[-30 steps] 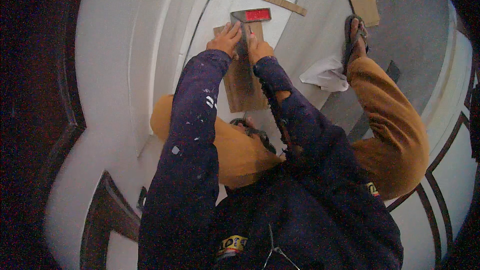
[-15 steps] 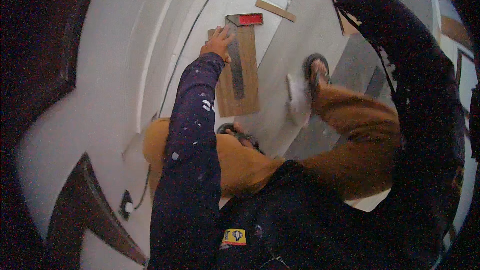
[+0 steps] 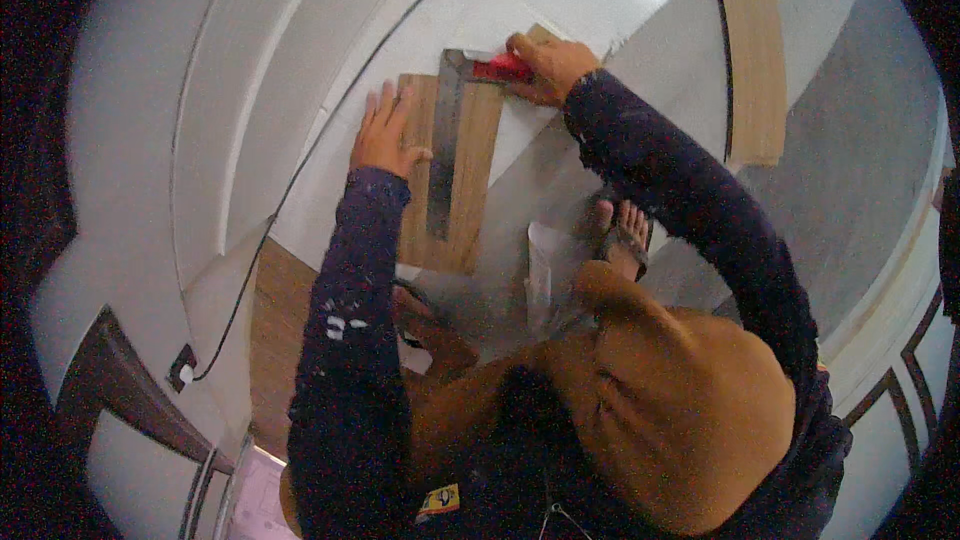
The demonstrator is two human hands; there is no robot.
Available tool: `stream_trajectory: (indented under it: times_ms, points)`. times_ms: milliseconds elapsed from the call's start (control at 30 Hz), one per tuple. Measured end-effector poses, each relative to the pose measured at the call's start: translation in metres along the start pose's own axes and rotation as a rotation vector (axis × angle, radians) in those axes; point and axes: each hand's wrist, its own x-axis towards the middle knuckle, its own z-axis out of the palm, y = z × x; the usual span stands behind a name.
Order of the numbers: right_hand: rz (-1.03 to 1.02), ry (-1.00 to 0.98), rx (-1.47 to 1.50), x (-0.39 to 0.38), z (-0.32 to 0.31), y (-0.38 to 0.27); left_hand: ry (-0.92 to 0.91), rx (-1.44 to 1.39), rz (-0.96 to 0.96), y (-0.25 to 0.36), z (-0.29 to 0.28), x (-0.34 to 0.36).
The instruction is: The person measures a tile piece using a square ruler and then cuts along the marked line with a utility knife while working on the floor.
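Note:
A light wooden plank (image 3: 478, 162) lies on the pale floor in front of me. A metal try square (image 3: 444, 155) with a red handle (image 3: 500, 68) rests along it, blade running down the plank. My left hand (image 3: 385, 132) presses flat on the plank's left edge, fingers spread. My right hand (image 3: 545, 65) grips the square's red handle at the plank's far end. My sandalled foot (image 3: 624, 235) stands just right of the plank, knee bent.
A long wooden plank (image 3: 755, 40) lies at the upper right on the grey underlay (image 3: 850, 140). A white sheet (image 3: 545, 270) sits by my foot. A black cable (image 3: 250, 270) runs along the white wall to a socket (image 3: 183, 370) at lower left.
My right arm, raised high half a second ago, has come down and taken hold of the square's red handle. The left hand stays on the plank. The view has shifted.

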Motion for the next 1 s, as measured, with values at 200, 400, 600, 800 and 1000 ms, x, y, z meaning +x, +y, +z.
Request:
stream_trajectory:
  times_ms: [200,400,600,800,1000]
  points:
    - [0.108,-0.113,-0.041,0.013,-0.025,0.023,0.223,-0.007,-0.149,-0.024,0.029,-0.025]
    - [0.341,0.05,-0.08,-0.01,-0.07,0.119,0.335,0.018,-0.055,0.022,0.018,0.03]
    - [0.478,0.125,-0.104,-0.04,-0.08,0.159,0.132,0.131,0.161,0.032,0.001,0.053]
    - [0.5,0.225,-0.064,-0.071,-0.071,0.168,-0.08,0.134,0.025,0.043,-0.017,0.072]
    - [0.332,0.435,-0.087,-0.133,-0.047,0.147,-0.352,0.103,-0.025,0.036,-0.05,0.056]
